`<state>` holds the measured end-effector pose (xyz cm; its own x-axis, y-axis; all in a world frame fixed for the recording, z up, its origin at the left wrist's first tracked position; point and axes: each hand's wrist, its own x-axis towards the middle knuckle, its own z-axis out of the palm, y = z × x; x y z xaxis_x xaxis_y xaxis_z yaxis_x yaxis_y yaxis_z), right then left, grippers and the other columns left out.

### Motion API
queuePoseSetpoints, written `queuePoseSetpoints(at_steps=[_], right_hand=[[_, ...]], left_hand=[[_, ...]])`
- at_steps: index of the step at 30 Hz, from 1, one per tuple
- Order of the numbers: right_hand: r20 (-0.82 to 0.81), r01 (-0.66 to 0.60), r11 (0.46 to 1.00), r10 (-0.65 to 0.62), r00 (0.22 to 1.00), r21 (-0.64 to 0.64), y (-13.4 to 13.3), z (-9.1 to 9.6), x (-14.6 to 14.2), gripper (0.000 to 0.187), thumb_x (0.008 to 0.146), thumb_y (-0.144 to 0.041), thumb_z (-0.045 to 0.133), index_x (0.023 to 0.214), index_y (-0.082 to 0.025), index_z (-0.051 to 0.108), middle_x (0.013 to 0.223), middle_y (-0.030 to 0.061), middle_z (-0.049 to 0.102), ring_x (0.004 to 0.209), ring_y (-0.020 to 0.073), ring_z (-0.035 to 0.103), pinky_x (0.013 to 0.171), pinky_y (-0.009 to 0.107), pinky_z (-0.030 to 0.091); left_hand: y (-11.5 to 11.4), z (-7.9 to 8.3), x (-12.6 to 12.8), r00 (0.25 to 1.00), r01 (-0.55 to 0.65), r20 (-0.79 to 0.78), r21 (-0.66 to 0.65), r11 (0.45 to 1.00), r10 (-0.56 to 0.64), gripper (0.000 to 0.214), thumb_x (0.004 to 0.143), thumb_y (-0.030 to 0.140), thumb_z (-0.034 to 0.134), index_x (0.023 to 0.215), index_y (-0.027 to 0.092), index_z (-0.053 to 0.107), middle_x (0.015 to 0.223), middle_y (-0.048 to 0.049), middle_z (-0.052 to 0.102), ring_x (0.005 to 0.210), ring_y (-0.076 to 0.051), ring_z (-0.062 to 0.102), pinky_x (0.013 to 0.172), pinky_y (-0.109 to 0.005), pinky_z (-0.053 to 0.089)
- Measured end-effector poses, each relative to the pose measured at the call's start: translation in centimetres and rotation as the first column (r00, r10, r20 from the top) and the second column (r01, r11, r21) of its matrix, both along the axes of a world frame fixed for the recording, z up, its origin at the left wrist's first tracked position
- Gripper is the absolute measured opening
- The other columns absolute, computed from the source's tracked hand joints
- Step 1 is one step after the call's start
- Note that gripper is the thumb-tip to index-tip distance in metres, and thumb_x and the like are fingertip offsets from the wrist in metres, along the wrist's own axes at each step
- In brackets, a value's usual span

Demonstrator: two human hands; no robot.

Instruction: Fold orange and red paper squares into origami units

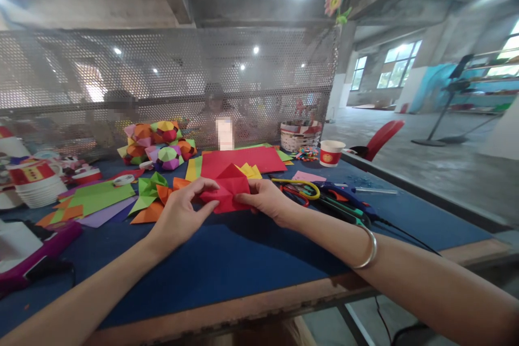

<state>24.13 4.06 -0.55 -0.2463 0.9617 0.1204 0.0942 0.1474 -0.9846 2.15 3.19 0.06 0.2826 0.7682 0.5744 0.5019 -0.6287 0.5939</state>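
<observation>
Both hands hold a folded red origami paper (228, 192) just above the blue table top. My left hand (184, 203) pinches its left side between thumb and fingers. On the right side, my right hand (267, 200) grips the paper with the thumb in front and the fingers behind. Green folded paper pieces (150, 192) and orange folded pieces (152, 211) lie left of my left hand. Behind the red paper are a yellow folded piece (250, 171) and a stack of red sheets (243, 160).
Finished paper balls (166, 146) sit at the back left. Scissors (308, 188), a blue glue gun (348, 197), a paper cup (331, 152) and a woven basket (300, 135) stand or lie to the right. Stacked cups (38, 181) and a purple device (44, 257) are left. A mesh screen (182, 75) rises behind.
</observation>
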Motion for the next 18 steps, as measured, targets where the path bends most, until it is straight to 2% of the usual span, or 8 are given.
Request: queuePoseSetpoints(at_steps=[4,8,13,15,18], right_hand=[[0.006,-0.002,1.000,0.002,1.000,0.014,-0.07,-0.11,-0.03,0.014,0.079,-0.026,0.083,0.080,-0.018,0.071,0.068,-0.0006,0.065,0.052,0.0082,0.044,0.047,0.022,0.035],[0.017,-0.003,0.999,0.002,1.000,0.039,-0.28,-0.15,0.00,0.006,0.082,-0.021,0.076,0.085,-0.016,0.073,0.072,0.0008,0.068,0.056,0.0103,0.051,0.053,0.023,0.042],[0.041,-0.032,0.993,0.027,0.999,0.110,-0.35,-0.42,-0.40,0.010,0.084,-0.017,0.071,0.091,-0.018,0.077,0.083,0.0017,0.074,0.073,0.0172,0.065,0.072,0.031,0.055],[0.066,-0.046,0.989,0.037,0.997,0.139,-0.21,-0.60,-0.55,0.013,0.083,-0.015,0.068,0.091,-0.019,0.077,0.086,0.0006,0.075,0.079,0.0185,0.067,0.078,0.032,0.055],[0.132,-0.066,0.982,0.042,0.990,0.177,-0.03,-0.77,-0.52,0.013,0.082,-0.012,0.065,0.085,-0.018,0.076,0.081,-0.0008,0.072,0.077,0.0182,0.065,0.079,0.032,0.053]], left_hand=[[-0.18,0.18,0.14,0.999,-0.013,-0.031,0.047,0.999,0.014,0.026,0.084,0.039,0.069,0.103,0.024,0.079,0.102,-0.0051,0.084,0.083,-0.023,0.076,0.082,-0.036,0.060],[-0.03,0.18,0.06,0.998,-0.044,-0.047,0.081,0.996,0.048,0.031,0.084,0.039,0.069,0.107,0.022,0.082,0.107,-0.0072,0.085,0.082,-0.023,0.077,0.086,-0.038,0.061],[-0.26,0.31,0.07,0.996,-0.055,-0.065,0.128,0.990,0.063,0.031,0.086,0.037,0.067,0.109,0.022,0.081,0.101,-0.0050,0.085,0.072,-0.020,0.073,0.072,-0.032,0.060],[-0.45,0.37,0.14,0.995,-0.064,-0.068,0.148,0.987,0.075,0.033,0.085,0.037,0.067,0.112,0.023,0.081,0.101,-0.0043,0.085,0.069,-0.019,0.071,0.068,-0.031,0.058],[-0.62,0.45,0.20,0.993,-0.082,-0.069,0.166,0.983,0.095,0.036,0.086,0.038,0.068,0.116,0.023,0.079,0.104,-0.0048,0.084,0.070,-0.019,0.070,0.065,-0.030,0.056]])
